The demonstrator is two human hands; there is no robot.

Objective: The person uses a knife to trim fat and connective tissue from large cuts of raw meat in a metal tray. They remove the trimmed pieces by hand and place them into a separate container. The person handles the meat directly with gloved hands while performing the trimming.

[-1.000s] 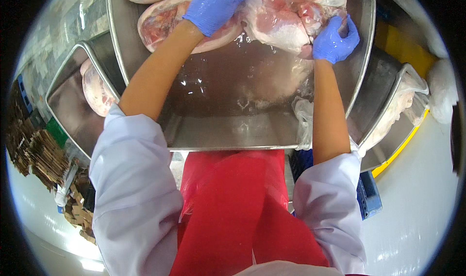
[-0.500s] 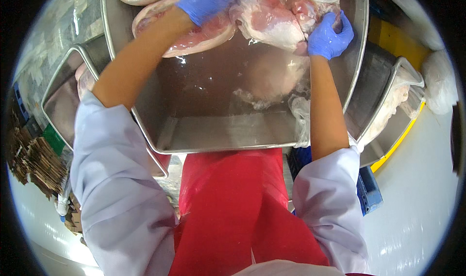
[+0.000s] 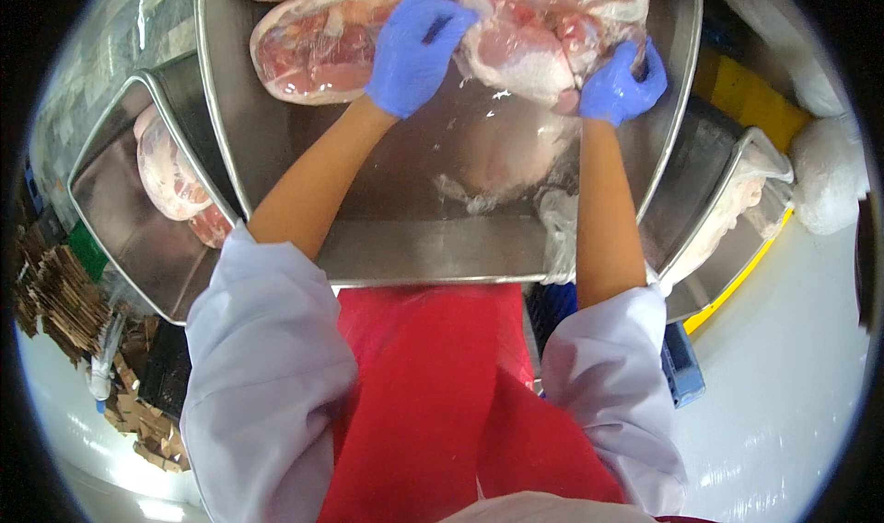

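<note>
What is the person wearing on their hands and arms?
Both hands wear thin blue rubbery gloves, the left hand and the right hand alike. The forearms are bare below pushed-up white sleeves, loose and baggy like a work coat. A red apron hangs in front.

Your left hand (image 3: 416, 52) and right hand (image 3: 622, 83) wear thin, matt blue rubbery gloves. Under them, the raw meat (image 3: 525, 49) looks wet and glossy. Below both grips, the steel tray (image 3: 414, 247) is smooth, brushed, shiny. Your apron (image 3: 433, 403) is smooth red plastic.
</note>
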